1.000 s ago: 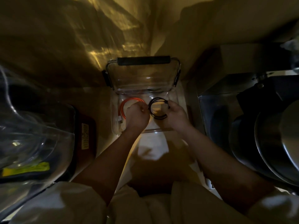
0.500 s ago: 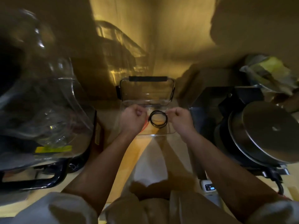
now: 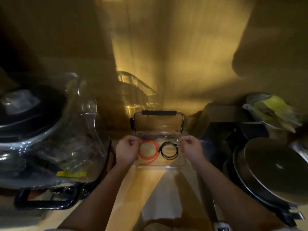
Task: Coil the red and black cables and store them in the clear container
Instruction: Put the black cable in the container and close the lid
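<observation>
The fingers of the left hand (image 3: 125,150) are curled into a loose fist at the left wall of the clear container (image 3: 180,161); whether they pinch the wall or anything else cannot be told in the dim, blurred view. The right hand (image 3: 190,148) is curled in the same way at the container's right wall, fingertips turned in toward the thumb, and again a grip cannot be made out. Both forearms run back toward the near edge of the wooden counter (image 3: 146,185).

Between the hands, inside the container, the red cable (image 3: 148,151) lies coiled in a ring on the left half of the floor, with one end trailing toward the near wall. The black cable (image 3: 168,150) lies coiled in a smaller ring on the right half, just beside the red one; whether they touch cannot be told. The container's lid (image 3: 158,125) stands open at the far side, its black handle (image 3: 159,112) along the top.

A large clear plastic vessel (image 3: 80,130) stands at the left of the counter. Dark round pans (image 3: 273,167) are stacked at the right.
</observation>
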The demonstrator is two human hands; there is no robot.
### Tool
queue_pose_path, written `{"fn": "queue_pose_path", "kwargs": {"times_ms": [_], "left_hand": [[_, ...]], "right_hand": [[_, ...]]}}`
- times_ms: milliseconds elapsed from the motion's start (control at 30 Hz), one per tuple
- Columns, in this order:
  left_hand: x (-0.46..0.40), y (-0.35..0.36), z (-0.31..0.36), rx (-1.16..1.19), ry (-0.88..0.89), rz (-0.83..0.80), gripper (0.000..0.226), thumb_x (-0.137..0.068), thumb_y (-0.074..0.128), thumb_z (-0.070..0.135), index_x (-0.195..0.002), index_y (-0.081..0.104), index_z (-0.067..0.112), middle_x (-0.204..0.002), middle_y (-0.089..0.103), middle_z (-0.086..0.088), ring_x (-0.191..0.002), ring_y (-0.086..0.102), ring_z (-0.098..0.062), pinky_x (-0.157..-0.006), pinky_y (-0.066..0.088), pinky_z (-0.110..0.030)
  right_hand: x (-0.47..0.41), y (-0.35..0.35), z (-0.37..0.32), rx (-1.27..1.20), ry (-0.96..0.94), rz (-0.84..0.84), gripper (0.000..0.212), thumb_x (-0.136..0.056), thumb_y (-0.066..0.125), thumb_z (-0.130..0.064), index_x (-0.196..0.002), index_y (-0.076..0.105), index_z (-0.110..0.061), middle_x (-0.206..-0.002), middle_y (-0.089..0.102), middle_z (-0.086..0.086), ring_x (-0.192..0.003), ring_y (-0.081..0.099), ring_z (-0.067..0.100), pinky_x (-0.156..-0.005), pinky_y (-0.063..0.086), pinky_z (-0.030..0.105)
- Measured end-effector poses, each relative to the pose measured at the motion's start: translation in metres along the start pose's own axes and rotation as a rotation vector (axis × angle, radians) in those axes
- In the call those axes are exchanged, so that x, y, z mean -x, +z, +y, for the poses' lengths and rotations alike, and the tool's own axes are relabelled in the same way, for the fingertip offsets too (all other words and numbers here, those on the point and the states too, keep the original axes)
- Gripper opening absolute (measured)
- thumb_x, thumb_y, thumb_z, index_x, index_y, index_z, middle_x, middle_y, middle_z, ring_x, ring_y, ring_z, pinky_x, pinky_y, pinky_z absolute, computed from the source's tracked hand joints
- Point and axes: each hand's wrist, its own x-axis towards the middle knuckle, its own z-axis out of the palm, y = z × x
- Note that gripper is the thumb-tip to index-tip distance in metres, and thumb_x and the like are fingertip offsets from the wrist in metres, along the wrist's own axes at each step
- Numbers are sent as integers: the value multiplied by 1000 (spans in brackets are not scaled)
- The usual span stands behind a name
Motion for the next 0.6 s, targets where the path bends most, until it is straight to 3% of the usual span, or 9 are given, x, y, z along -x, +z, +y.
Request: {"fn": "queue_pose_path", "kwargs": {"times_ms": [67, 233, 433, 600], "left_hand": [[-8, -1, 4, 14, -3, -9, 10, -92, 59, 17, -89, 69, 18, -77, 68, 6, -76, 65, -13, -62, 50, -24], [-41, -6, 10, 37, -47, -28, 14, -91, 58, 19, -93, 71, 18, -88, 71, 0, -85, 66, -18, -75, 56, -36], [-79, 7, 18, 15, -121, -21, 16, -93, 57, 21, -99, 71, 14, -96, 71, -8, -96, 64, -27, -78, 50, -32], [-112, 19, 19, -45, -169, -14, 23, -93, 56, 27, -103, 70, 12, -109, 69, -17, -108, 61, -36, -87, 48, -36]], "right_hand": [[-11, -3, -4, -1, 19, 6, 7, -91, 59, -24, -93, 66, -23, -96, 69, 3, -94, 66, 21, -88, 56, 44], [-36, -5, -22, 7, 52, -17, 15, -93, 56, -18, -105, 64, -20, -98, 68, 6, -93, 66, 24, -88, 56, 46], [-69, 0, -37, 62, 91, -42, 15, -94, 55, -21, -104, 65, -22, -98, 69, 8, -91, 66, 26, -85, 56, 45], [-92, 3, -53, 72, 106, -59, 16, -92, 53, -13, -101, 67, -13, -93, 69, 15, -80, 64, 27, -64, 48, 31]]}}
